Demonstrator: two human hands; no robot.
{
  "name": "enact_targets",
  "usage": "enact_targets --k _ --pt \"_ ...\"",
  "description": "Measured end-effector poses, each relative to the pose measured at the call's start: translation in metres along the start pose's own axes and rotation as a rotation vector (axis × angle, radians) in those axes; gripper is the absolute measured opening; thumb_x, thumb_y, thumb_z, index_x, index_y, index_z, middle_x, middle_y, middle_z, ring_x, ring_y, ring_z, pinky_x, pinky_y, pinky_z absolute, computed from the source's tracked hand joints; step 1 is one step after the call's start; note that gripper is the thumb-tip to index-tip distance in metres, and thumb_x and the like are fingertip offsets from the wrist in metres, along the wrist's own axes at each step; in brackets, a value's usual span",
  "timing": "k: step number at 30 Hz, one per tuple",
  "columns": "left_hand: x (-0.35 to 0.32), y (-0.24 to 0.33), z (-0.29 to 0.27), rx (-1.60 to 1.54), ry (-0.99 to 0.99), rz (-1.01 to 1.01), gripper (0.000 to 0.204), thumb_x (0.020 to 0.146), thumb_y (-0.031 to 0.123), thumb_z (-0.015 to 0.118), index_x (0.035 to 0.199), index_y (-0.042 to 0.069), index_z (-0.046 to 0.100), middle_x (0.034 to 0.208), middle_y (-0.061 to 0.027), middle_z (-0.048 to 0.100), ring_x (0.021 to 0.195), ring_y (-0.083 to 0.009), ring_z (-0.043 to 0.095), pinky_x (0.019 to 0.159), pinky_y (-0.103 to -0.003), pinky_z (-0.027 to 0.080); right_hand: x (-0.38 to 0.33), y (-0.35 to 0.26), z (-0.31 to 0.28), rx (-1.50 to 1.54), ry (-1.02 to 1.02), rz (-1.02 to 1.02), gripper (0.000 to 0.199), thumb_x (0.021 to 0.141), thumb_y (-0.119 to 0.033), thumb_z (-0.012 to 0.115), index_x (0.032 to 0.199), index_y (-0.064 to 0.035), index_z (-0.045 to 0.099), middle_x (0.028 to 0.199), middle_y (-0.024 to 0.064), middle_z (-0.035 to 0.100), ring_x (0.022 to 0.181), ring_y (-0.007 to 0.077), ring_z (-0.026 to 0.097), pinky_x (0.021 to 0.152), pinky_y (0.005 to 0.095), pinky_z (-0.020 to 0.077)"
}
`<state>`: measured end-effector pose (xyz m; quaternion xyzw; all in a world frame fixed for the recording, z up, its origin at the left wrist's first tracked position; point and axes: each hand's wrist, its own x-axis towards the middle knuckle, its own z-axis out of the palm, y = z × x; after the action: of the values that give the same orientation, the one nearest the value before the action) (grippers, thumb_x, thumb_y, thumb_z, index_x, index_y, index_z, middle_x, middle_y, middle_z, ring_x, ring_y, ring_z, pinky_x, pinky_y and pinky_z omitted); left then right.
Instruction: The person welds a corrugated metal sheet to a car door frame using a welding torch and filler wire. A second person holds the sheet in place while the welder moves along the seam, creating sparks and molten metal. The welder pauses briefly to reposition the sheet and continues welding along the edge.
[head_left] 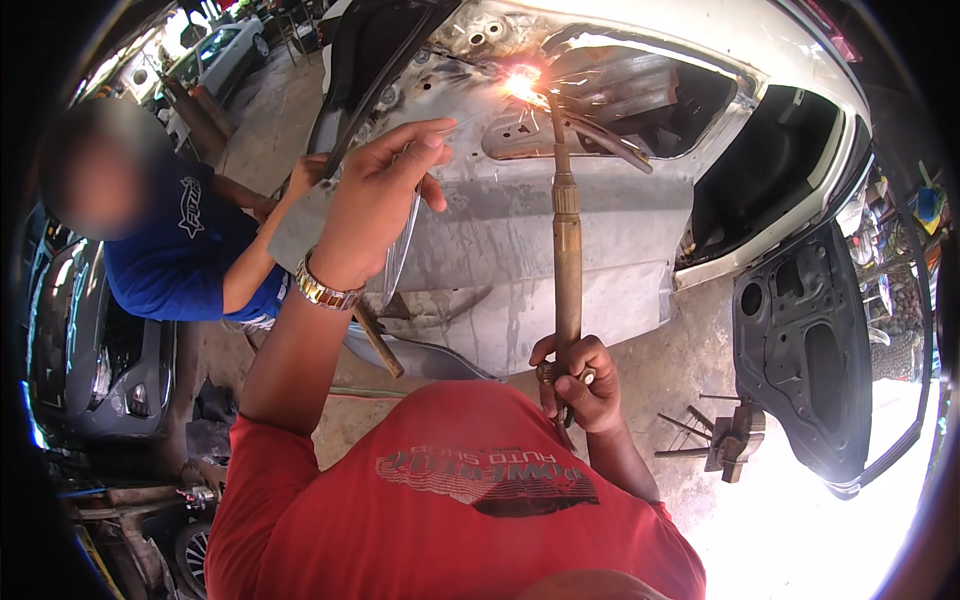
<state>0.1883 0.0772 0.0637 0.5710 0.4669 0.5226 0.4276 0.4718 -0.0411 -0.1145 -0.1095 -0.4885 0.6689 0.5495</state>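
Observation:
My right hand (pixel 580 385) grips the lower end of a long brass welding torch (pixel 566 250) that points up. Its tip burns with a bright flame and sparks (pixel 522 85) against a bare grey car door shell (pixel 600 210). My left hand (pixel 375 200) is raised in front of the door's left part, wearing a metal wristwatch (pixel 325 290), and holds a thin curved clear shield (pixel 400 245) between thumb and fingers. Whether that hand touches the door is hidden.
A person in a blue shirt (pixel 170 250) crouches at the left, a hand on the door's edge. A black inner door panel (pixel 810 350) stands at the right. A hammer and metal rods (pixel 725 440) lie on the concrete floor. Cars are parked at far left.

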Motion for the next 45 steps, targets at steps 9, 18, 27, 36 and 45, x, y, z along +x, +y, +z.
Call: enact_targets --k 9,18,27,36,45 --pt "-0.0002 -0.0006 -0.0002 -0.006 0.005 -0.002 0.040 0.108 0.035 0.065 0.138 0.009 0.071 0.116 -0.0139 0.072 0.071 -0.0101 0.064 0.083 -0.028 0.055 -0.0006 -0.0002 -0.0001 0.013 -0.001 0.001 0.018 0.100 0.007 0.052 0.107 -0.0072 0.044 0.123 0.0347 0.057 0.060 0.0090 0.066 0.054 0.0222 0.0562" --pt "0.0005 0.0013 -0.0005 0.006 0.001 -0.011 0.041 0.107 0.039 0.065 0.138 0.013 0.072 0.117 -0.0112 0.073 0.073 -0.0091 0.065 0.081 -0.027 0.049 0.0012 -0.0026 0.0008 -0.006 -0.013 -0.016 0.015 0.102 0.005 0.052 0.106 -0.0068 0.044 0.122 0.0334 0.058 0.061 0.0098 0.067 0.054 0.0219 0.0568" --pt "0.0004 0.0022 0.0041 0.050 -0.001 -0.001 0.043 0.107 0.041 0.065 0.140 0.013 0.071 0.116 -0.0102 0.074 0.073 -0.0076 0.064 0.082 -0.027 0.047 -0.0005 -0.0020 -0.0022 -0.004 -0.027 -0.011 0.016 0.101 0.006 0.052 0.106 -0.0068 0.043 0.123 0.0325 0.058 0.061 0.0101 0.067 0.053 0.0227 0.0572" --pt "0.0000 0.0046 0.0053 0.061 -0.002 -0.007 0.045 0.107 0.041 0.065 0.140 0.011 0.070 0.116 -0.0103 0.074 0.073 -0.0073 0.063 0.082 -0.027 0.047 -0.0012 -0.0002 0.0011 -0.036 0.008 -0.003 0.017 0.104 -0.006 0.061 0.108 -0.0076 0.044 0.117 0.0366 0.056 0.054 0.0126 0.062 0.051 0.0241 0.0533" --pt "0.0002 0.0035 0.0067 0.067 0.009 0.007 0.044 0.107 0.040 0.066 0.138 0.010 0.071 0.115 -0.0124 0.074 0.072 -0.0086 0.064 0.081 -0.027 0.049 -0.0008 -0.0038 -0.0012 -0.019 -0.012 -0.003 0.014 0.103 0.004 0.052 0.106 -0.0069 0.044 0.122 0.0320 0.058 0.061 0.0092 0.066 0.054 0.0230 0.0563"
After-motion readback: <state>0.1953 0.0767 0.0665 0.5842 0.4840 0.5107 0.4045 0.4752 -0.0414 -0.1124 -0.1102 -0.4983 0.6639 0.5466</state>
